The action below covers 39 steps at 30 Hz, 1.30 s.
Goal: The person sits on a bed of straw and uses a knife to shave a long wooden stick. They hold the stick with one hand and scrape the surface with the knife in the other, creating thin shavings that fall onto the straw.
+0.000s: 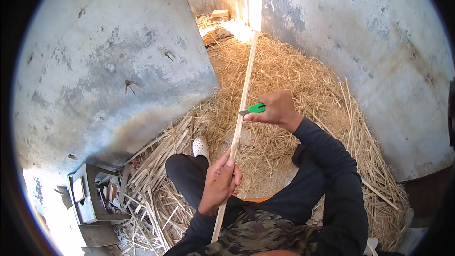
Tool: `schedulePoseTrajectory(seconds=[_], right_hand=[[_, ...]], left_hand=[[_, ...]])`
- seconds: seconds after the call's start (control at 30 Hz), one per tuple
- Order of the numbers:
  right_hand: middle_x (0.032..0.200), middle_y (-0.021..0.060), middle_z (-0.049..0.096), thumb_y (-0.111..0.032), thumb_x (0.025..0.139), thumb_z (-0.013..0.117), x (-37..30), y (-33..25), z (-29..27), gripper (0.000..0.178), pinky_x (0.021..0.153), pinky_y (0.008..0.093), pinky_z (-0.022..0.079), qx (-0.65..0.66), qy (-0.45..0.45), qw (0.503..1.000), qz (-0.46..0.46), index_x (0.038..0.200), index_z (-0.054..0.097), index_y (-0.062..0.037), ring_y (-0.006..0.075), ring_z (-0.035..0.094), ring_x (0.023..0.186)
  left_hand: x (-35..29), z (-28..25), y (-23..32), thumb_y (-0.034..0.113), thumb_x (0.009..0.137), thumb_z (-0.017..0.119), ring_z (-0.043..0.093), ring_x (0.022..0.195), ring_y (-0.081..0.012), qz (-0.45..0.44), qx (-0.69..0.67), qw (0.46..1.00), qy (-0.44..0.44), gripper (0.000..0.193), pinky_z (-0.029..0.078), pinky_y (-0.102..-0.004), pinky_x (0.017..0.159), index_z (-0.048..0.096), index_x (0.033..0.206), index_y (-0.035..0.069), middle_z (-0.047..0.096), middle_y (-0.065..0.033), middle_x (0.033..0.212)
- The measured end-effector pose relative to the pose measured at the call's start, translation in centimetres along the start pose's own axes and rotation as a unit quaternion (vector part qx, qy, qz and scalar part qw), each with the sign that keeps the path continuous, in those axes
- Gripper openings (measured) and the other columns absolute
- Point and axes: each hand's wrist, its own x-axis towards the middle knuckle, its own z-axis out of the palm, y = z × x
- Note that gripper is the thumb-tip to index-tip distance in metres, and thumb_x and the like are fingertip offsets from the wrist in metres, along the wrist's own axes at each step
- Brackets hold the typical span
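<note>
A long, pale strip of split wood or bamboo [247, 78] runs from my lap up and away toward the far corner. My left hand [219, 180] is wrapped round its lower part. In my right hand [278, 109] is a green utility knife [256, 108], its fingers closed on the handle. The knife's dark blade points left and meets the strip's right edge, above my left hand. The strip's near end passes beside my camouflage-patterned top [265, 234].
Shavings [294, 66] cover the floor ahead and around my legs. Longer split strips [151, 175] lie at the left. Weathered walls [123, 47] stand on both sides. A grey stool-like frame [97, 194] with items inside sits at lower left. A white clog [200, 147] shows on my foot.
</note>
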Motion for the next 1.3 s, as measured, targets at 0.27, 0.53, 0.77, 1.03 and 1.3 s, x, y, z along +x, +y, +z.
schedulePoseTrajectory(seconds=[0.27, 0.53, 0.77, 1.03, 1.3], right_hand=[[0.039, -0.0017, 0.035, -0.089, 0.072, 0.045, 1.7, 4.5, 0.0, 0.079, 0.035, 0.0331, 0.031, -0.059, 0.008, 0.996, 0.072, 0.047, 0.046, -0.0139, 0.0155, 0.039, 0.033], [0.040, -0.0043, 0.033, -0.089, 0.077, 0.036, 2.1, 8.2, 0.1, 0.080, 0.034, 0.0307, 0.026, -0.100, -0.007, 0.988, 0.115, 0.047, 0.048, -0.0160, 0.0111, 0.033, 0.034], [0.045, -0.0081, 0.029, -0.079, 0.086, 0.038, 0.6, 18.4, -2.5, 0.072, 0.038, 0.0270, 0.018, -0.126, 0.020, 0.930, 0.344, 0.048, 0.041, -0.0176, 0.0079, 0.025, 0.038], [0.042, -0.0067, 0.036, -0.084, 0.077, 0.048, -1.5, 4.7, -0.6, 0.071, 0.037, 0.0299, 0.022, -0.002, -0.102, 0.985, 0.138, 0.059, 0.068, -0.0176, 0.0109, 0.032, 0.037], [0.041, 0.0042, 0.044, -0.080, 0.063, 0.065, -1.9, -2.8, -1.4, 0.070, 0.038, 0.0368, 0.036, 0.064, -0.043, 0.997, -0.031, 0.048, 0.051, -0.0131, 0.0232, 0.048, 0.036]], left_hand=[[-0.7, -0.7, -1.1, 0.021, 0.105, 0.038, 0.035, 0.038, -0.0032, 0.000, -0.002, 0.999, -0.036, 0.046, 0.030, -0.0176, 0.036, 0.031, 0.149, 0.006, 0.053, -0.0032, 0.065], [-1.6, -0.3, -1.2, 0.021, 0.106, 0.038, 0.035, 0.039, -0.0035, -0.029, 0.012, 0.998, -0.056, 0.047, 0.029, -0.0176, 0.037, 0.030, 0.150, 0.008, 0.053, -0.0042, 0.066], [-4.0, 0.1, -1.5, 0.022, 0.105, 0.037, 0.036, 0.040, -0.0040, -0.103, 0.013, 0.992, -0.075, 0.045, 0.030, -0.0176, 0.039, 0.033, 0.147, 0.004, 0.051, -0.0023, 0.062], [-0.6, -0.6, -1.2, 0.025, 0.106, 0.035, 0.032, 0.032, -0.0074, -0.038, -0.050, 0.998, -0.013, 0.037, 0.031, -0.0208, 0.039, 0.045, 0.128, -0.003, 0.042, 0.0011, 0.050], [1.2, 1.0, -0.3, 0.029, 0.107, 0.032, 0.029, 0.032, -0.0046, -0.062, -0.180, 0.981, -0.033, 0.031, 0.030, -0.0214, 0.046, 0.046, 0.118, 0.004, 0.035, 0.0066, 0.047]])
